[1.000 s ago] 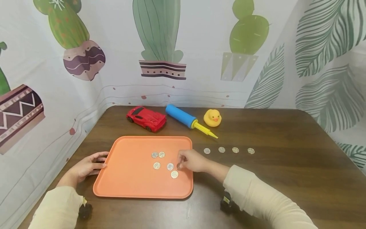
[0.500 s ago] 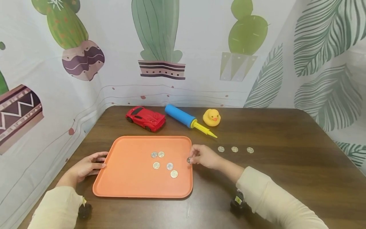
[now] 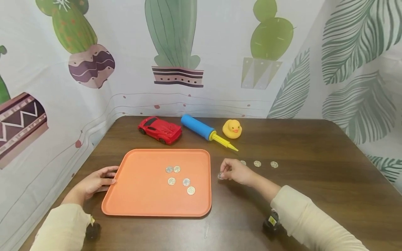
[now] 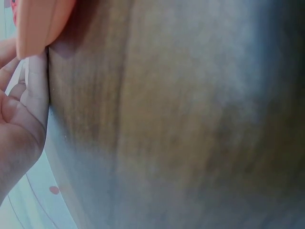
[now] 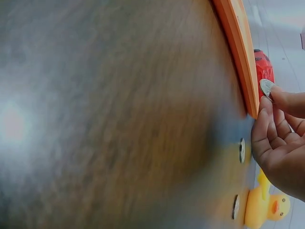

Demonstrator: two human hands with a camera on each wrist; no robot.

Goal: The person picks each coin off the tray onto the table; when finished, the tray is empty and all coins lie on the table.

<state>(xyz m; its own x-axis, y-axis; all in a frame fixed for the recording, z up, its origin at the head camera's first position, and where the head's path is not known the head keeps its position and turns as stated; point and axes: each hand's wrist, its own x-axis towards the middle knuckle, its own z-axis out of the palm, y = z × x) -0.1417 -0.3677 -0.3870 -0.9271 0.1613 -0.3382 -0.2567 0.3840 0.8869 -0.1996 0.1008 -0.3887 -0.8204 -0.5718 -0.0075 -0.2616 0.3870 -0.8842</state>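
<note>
My right hand point(image 3: 237, 171) pinches a silvery coin point(image 3: 220, 175) between thumb and fingertips, just outside the right rim of an orange tray point(image 3: 138, 205). In the right wrist view the coin point(image 5: 266, 88) stands out beyond the fingertips. Several loose coins point(image 3: 186, 182) lie on the right half of the tray. My left hand point(image 3: 95, 183) touches the tray's left rim with loosely extended fingers and thumb. Behind my right hand, a row of coins lies on the table: two show whole, including the middle coin point(image 3: 257, 164), and another is partly covered by the hand.
Along the back of the dark wooden table point(image 3: 314, 195) are a red toy car point(image 3: 161, 130), a blue and yellow pump point(image 3: 199, 127) and a yellow rubber duck point(image 3: 232, 129). A cactus-print cloth point(image 3: 220, 80) hangs behind the table.
My right hand has carried the pinched coin from above the tray's right side, out over the rim, to the right. It now covers part of the coin row. My left hand stays in place.
</note>
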